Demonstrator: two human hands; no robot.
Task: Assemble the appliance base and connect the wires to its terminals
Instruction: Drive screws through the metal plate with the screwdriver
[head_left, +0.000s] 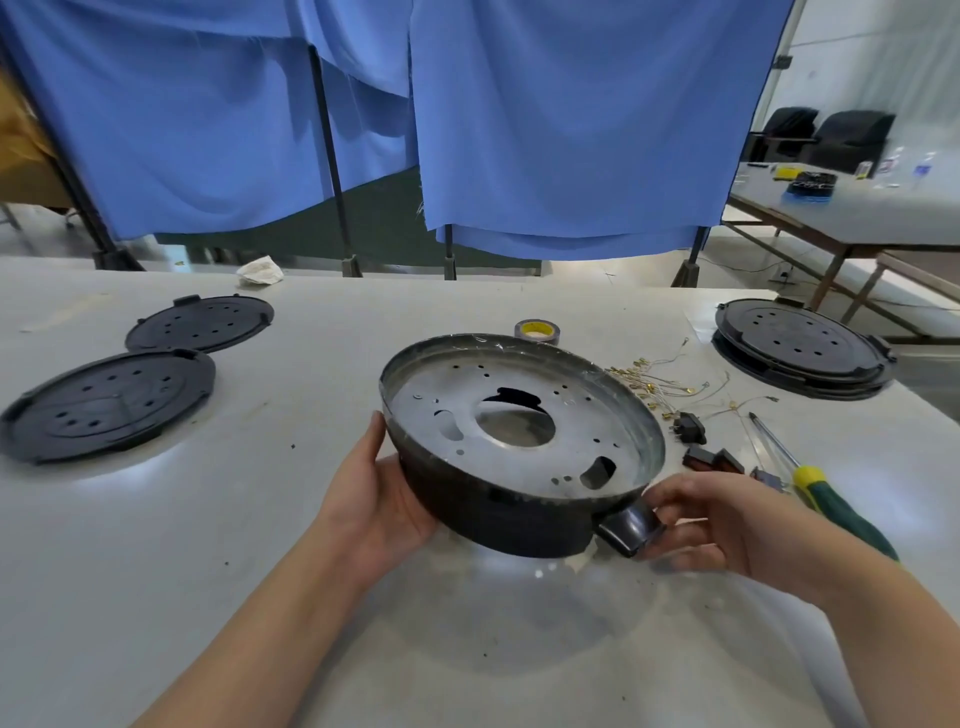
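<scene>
Centrally, the appliance base is held tilted above the white table, its open side facing up and toward the camera. Its outer wall is black; the inner floor is bare metal with a large round hole in the middle and several smaller cut-outs. A short black handle projects from the near right of the wall.

The left hand cups the left wall of the base, thumb up against the rim and fingers curled beneath. The right hand grips the handle, fingers wrapped round its end.

Just right of the base lies a bundle of thin wires with brass terminals. Near them lie small black connector parts and a green-handled screwdriver. A roll of tape sits just behind the base.

Two black perforated plastic discs lie flat at far left. A stack of similar discs stands at far right. A crumpled white rag lies at the far table edge
</scene>
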